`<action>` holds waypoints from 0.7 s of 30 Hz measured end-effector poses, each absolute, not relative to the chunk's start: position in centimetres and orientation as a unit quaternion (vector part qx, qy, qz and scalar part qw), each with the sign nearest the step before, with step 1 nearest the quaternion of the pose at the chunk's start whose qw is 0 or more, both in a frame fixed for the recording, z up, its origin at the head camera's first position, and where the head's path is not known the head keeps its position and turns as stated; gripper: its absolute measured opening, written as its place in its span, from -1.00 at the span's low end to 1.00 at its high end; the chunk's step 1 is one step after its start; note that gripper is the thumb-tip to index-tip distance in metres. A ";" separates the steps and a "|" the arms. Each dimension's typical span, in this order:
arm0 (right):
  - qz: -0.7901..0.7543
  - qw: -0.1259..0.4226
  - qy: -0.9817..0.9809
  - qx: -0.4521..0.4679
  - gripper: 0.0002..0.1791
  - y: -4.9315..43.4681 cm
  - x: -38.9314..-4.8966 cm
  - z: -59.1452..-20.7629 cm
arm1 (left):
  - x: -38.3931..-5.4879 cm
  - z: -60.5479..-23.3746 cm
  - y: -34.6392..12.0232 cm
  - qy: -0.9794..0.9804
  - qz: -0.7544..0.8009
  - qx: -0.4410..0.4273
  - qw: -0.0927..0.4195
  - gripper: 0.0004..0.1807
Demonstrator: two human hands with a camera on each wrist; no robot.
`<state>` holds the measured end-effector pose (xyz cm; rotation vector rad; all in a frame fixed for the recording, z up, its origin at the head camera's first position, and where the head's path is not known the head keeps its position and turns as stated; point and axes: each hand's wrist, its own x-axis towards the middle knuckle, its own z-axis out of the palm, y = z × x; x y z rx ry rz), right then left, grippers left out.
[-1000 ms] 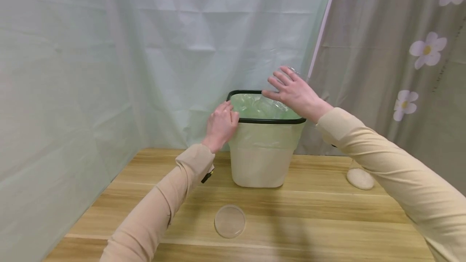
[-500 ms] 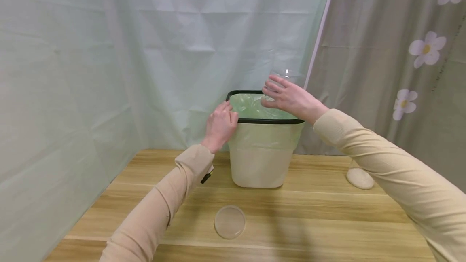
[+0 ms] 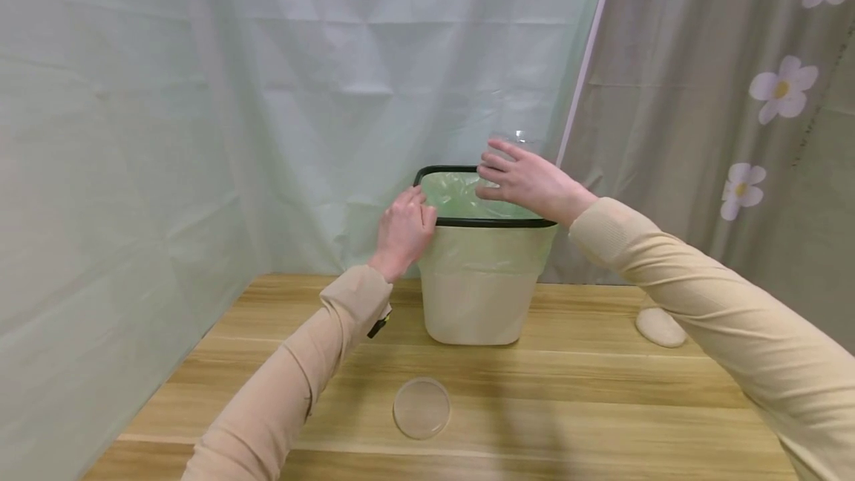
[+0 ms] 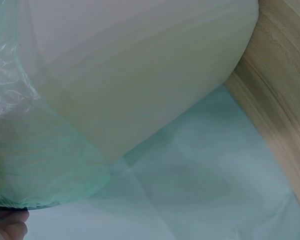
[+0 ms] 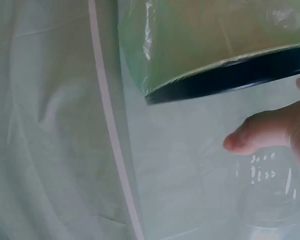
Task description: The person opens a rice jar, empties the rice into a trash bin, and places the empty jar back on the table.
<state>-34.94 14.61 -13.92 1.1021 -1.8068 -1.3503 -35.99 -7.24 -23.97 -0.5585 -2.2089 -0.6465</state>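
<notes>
We see two hands, one bin and one clear cup [image 5: 262, 197]; the left hand [image 3: 404, 228] has its fingers curled tight over the bin's black rim [image 3: 497, 223]; the right hand [image 3: 531, 178] is bent part way round the cup, thumb on one side – the cup is see-through and shiny, and it shows just behind that hand, up by the bin's mouth. The one bin [image 3: 477, 310] is cream, smooth and stands upright on the worktop [image 3: 601, 377]; one thin green bag [image 3: 454, 195], crinkly and glossy, lines it and folds down outside. One clear, flat, round disc [image 3: 422, 408] lies in front of the bin; one pale, round thing [image 3: 660, 327] sits to the right – a sleeve is close by; the worktop has striped wood grain.
</notes>
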 end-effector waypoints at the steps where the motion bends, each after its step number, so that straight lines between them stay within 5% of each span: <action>1: -0.519 0.309 -0.681 0.414 -0.17 14.6 -34.9 -13.9 | -36.0 -24.0 -7.2 -0.864 -0.254 -0.217 0.377 -0.56; 21: -0.461 0.331 -0.717 0.405 -0.13 15.4 -35.0 -13.7 | -36.2 -24.2 -7.5 -0.860 -0.254 -0.217 0.387 -0.58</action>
